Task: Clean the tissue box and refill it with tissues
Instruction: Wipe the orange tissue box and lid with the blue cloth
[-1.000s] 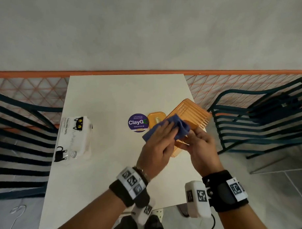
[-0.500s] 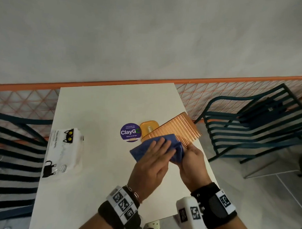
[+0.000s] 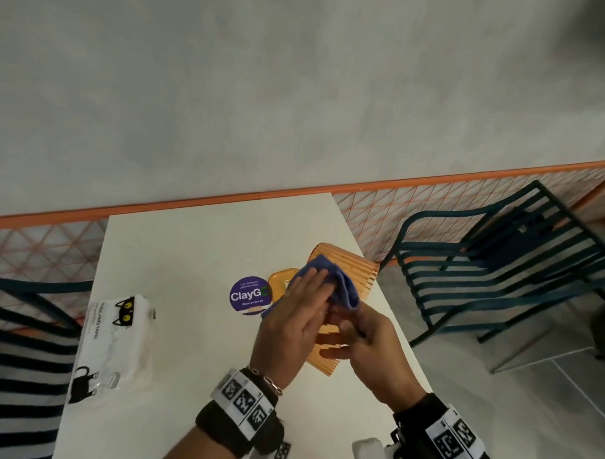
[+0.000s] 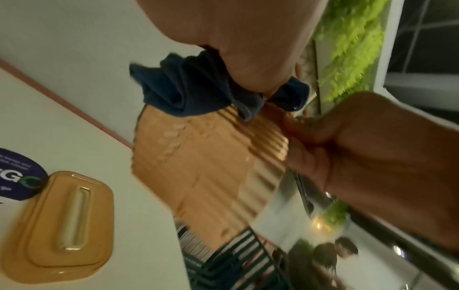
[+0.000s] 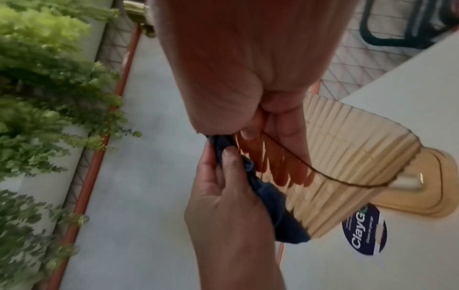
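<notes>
Fingers of your left hand were laid out pretty straight, pressing the blue cloth flat against the ribbed side of the orange tissue box. Your right hand had its fingers curled around the near end of the box, gripping it, so the box was tipped up off the white table near its right edge. In the right wrist view your left thumb was pinching a fold of cloth at the box's open rim. Its orange lid lay flat on the table just left of the box, touching the purple ClayGo sticker. Way over at the left edge sat the pack of tissues with the black cat print, well apart from everything else. Dark slatted chairs stood on both sides.
</notes>
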